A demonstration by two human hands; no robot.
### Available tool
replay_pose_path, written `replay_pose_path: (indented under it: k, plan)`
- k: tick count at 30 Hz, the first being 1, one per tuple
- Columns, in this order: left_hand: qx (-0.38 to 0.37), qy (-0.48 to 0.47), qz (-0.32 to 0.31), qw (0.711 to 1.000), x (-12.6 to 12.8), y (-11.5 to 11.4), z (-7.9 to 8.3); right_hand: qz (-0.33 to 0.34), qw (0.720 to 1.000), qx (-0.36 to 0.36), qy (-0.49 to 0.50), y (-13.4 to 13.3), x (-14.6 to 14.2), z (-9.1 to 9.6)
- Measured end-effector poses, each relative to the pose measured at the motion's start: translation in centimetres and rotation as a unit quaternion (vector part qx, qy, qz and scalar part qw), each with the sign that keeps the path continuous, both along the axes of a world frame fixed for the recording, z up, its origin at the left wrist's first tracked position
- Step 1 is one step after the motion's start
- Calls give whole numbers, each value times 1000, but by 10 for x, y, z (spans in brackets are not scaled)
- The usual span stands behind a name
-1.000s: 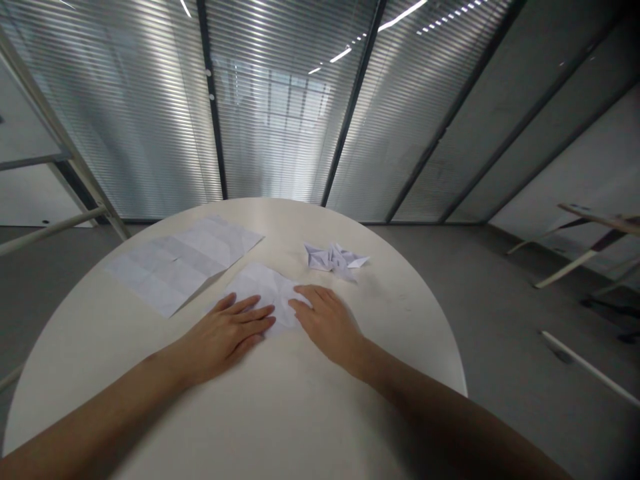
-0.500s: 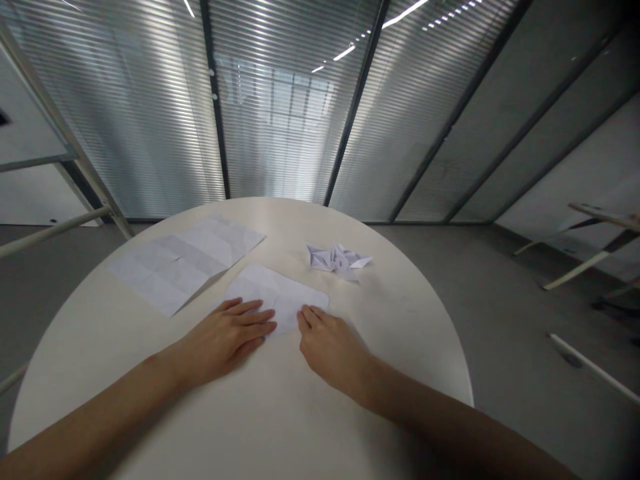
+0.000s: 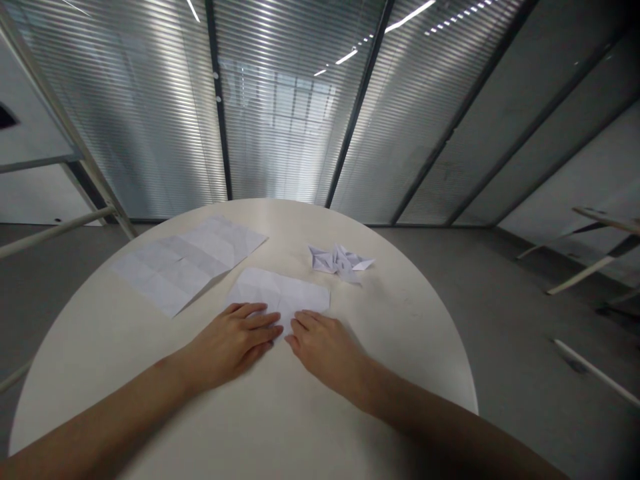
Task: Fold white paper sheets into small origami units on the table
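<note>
Now my left hand [image 3: 234, 337] lies flat on the round white table [image 3: 90, 347], palm down, fingers stretched and close together. The fingertips press on the near edge of the folded paper [image 3: 280, 293]. Nothing is gripped; the hand is only laid open on it. This paper is white, folded into a long rectangle, and many fine creases run across its surface in diagonal lines. It lies flat near the middle of the table, just beyond both hands, with its long side turned a little toward the right.

To the left of it, apart from it, a bigger creased sheet [image 3: 187, 260] is spread out flat, also white, with fold lines that make a grid.

My right hand [image 3: 325, 343] is beside the left one, their fingertips almost meeting. It is also open and palm down, fingers on the near edge of the folded paper, with nothing held in it.

Further right and behind, a small crumpled paper shape [image 3: 340, 260] with several points sits on the table, near the folded paper but not touching it.
</note>
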State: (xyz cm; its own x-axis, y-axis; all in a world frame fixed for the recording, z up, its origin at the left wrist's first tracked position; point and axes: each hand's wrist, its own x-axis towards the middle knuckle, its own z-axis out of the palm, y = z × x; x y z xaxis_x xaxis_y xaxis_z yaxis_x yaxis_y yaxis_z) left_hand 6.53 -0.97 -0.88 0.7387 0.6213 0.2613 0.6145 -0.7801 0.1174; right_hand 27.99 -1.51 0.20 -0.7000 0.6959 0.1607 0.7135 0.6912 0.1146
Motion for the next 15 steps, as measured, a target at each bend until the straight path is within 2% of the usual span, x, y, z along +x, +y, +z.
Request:
replay_pose_path:
  k: [3,15]
  plan:
    - [0,10,1,1000,-1,1,-3,-32,999,-7,-5,5,3,1]
    - [1,-3,-7,1000,-2,0,0,-68,997,-19,19,11,11,3]
